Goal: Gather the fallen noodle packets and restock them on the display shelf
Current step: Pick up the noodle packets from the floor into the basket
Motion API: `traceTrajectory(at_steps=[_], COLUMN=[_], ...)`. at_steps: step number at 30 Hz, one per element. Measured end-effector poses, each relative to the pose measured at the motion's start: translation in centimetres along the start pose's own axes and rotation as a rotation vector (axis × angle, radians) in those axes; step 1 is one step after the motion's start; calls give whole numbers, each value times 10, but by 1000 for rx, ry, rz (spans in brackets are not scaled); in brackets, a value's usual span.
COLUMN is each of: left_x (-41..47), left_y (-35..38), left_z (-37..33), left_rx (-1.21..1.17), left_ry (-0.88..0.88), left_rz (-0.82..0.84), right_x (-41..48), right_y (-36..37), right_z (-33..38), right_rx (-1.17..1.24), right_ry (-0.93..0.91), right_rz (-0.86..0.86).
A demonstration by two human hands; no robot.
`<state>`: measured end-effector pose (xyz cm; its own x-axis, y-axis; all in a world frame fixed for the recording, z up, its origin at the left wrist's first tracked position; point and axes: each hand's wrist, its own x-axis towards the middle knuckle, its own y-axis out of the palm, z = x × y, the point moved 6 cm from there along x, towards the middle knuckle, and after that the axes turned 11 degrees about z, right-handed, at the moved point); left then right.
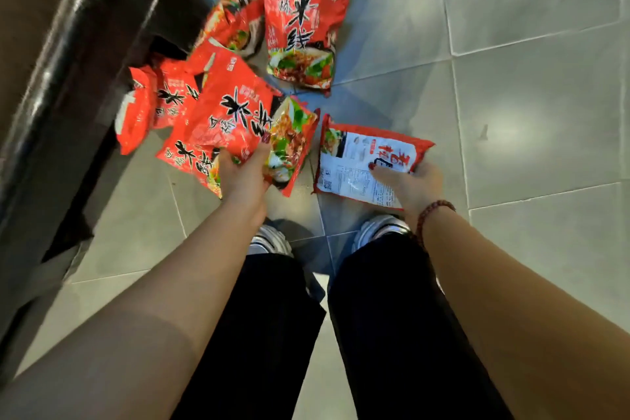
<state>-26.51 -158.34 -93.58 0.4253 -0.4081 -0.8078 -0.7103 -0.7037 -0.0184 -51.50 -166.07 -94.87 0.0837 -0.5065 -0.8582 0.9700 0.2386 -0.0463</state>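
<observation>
Head view shows the gathering only begun. The left hand (243, 177) grips a red packet (231, 116), printed face up, its long axis slanting toward the dark shelf (68, 44). The right hand (409, 184) pinches a second packet (358, 160), white back up, its long axis crosswise. Several fallen packets (300, 27) lie on the tiled floor (511, 112) beside the shelf base. By my judgement none is restocked yet.

The far packet (300, 27) bore large black brush characters 米线, with smaller 过桥 beside them. The same 米线 showed upside down on the near packet (231, 112) and the lower packet (185, 155). The flipped packet (361, 160) carried large red characters, a QR code (326, 185) and fine print, none legible.
</observation>
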Motion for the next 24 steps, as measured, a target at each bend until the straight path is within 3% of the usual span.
traceTrajectory(at_steps=[12,20,24], left_x=[-223,-386,-467], left_y=[-30,-88,-130], left_z=[-139,-252,-286], left_rx=[-101,-308,-345], left_ry=[141,188,294], left_rz=[78,80,61], right_x=[-220,-392,-451], right_y=[-1,48,73], right_z=[137,246,280], right_rx=[470,593,743], right_ry=[-75,-148,-114], right_rz=[70,248,432])
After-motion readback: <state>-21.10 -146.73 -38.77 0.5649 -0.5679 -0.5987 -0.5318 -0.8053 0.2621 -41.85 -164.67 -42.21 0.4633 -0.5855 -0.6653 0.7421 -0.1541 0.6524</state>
